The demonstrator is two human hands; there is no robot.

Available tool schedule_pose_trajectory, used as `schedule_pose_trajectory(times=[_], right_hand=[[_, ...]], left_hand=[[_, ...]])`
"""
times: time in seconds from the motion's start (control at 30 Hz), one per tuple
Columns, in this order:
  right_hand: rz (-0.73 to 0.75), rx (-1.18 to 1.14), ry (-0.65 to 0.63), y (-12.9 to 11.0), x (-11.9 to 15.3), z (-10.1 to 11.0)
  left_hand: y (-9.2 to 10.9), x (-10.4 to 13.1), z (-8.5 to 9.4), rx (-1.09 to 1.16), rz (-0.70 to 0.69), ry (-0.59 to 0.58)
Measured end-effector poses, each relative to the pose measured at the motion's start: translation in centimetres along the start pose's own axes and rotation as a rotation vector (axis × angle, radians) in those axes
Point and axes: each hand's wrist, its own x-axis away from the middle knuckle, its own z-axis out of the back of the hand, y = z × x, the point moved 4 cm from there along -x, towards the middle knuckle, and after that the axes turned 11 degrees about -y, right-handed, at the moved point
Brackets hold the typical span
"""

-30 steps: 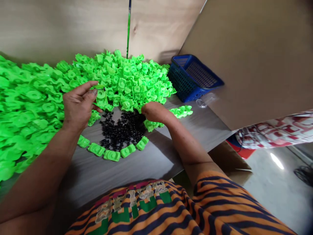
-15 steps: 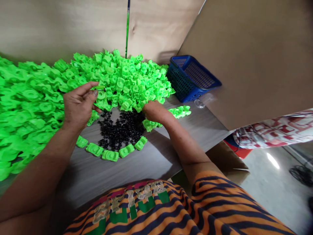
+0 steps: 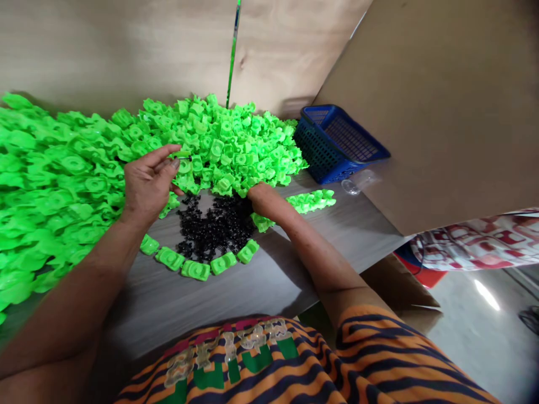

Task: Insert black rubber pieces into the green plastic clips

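My left hand (image 3: 149,177) pinches a small green piece (image 3: 181,154) with a black part at its end, over the edge of a big heap of green plastic pieces (image 3: 236,140). My right hand (image 3: 264,197) reaches to the upper right edge of a pile of small black parts (image 3: 214,227); its fingertips are hidden behind the hand. Below the black pile, several green pieces (image 3: 196,270) lie in a curved row on the grey table (image 3: 252,286). More green pieces (image 3: 314,201) form a row right of my right hand.
A blue basket (image 3: 337,143) stands at the back right, with a clear plastic item (image 3: 351,187) beside it. Cardboard (image 3: 438,112) rises on the right. An open cardboard box (image 3: 396,286) is below the table edge.
The camera view has shifted, so everything appears slightly further right and lower. Both hands keep nearly the same places over the table, and the left still holds the green piece.
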Motion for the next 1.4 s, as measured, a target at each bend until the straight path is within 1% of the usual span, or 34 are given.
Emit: schedule_pose_trajectory(times=[0.1, 0.17, 0.23, 0.3, 0.37, 0.47, 0.57, 0.63, 0.7, 0.8, 0.97, 1.13, 1.27, 1.4], right_hand=[[-0.031, 0.063, -0.015, 0.2, 0.3, 0.3], [-0.03, 0.067, -0.016, 0.7, 0.8, 0.6], [-0.039, 0.037, 0.019, 1.4, 1.5, 1.2], [-0.017, -0.042, 0.111, 1.9, 2.2, 1.9], [0.068, -0.185, 0.253, 1.7, 2.7, 2.7], [0.314, -0.486, 0.446, 0.0, 2.7, 3.6], [0.537, -0.712, 0.561, -2.4, 2.2, 4.4], [0.612, -0.767, 0.629, -3.9, 1.8, 4.8], [0.635, -0.757, 0.693, -4.8, 1.6, 5.0], [0.6, -0.66, 0.772, -5.5, 1.5, 4.9], [0.526, -0.454, 0.857, -5.8, 1.1, 3.9], [0.53, -0.333, 0.957, -5.8, 0.4, 3.0], [0.523, -0.274, 0.985, -5.9, 0.4, 2.8], [0.51, -0.259, 0.964, -6.0, 0.5, 2.7]], left_hand=[[-0.2, 0.0, 0.0, 0.032, 0.004, 0.007], [-0.4, -0.1, -0.1, 0.069, 0.038, -0.009], [-0.6, -0.1, -0.3, 0.114, 0.095, -0.032], [-0.9, 0.1, -0.7, 0.161, 0.158, -0.047], [-1.2, 0.2, -1.1, 0.206, 0.206, -0.067], [-1.2, 0.5, -1.8, 0.243, 0.242, -0.137], [-0.9, 0.7, -2.1, 0.244, 0.251, -0.166], [-0.8, 0.8, -2.1, 0.242, 0.258, -0.15], [-0.8, 0.8, -2.1, 0.233, 0.261, -0.14], [-0.9, 0.8, -2.3, 0.214, 0.259, -0.139], [-1.3, 1.0, -2.7, 0.226, 0.263, -0.12], [-0.9, 1.5, -3.2, 0.229, 0.314, -0.176], [-0.3, 1.7, -3.3, 0.219, 0.328, -0.213], [0.1, 1.6, -3.2, 0.205, 0.315, -0.264]])
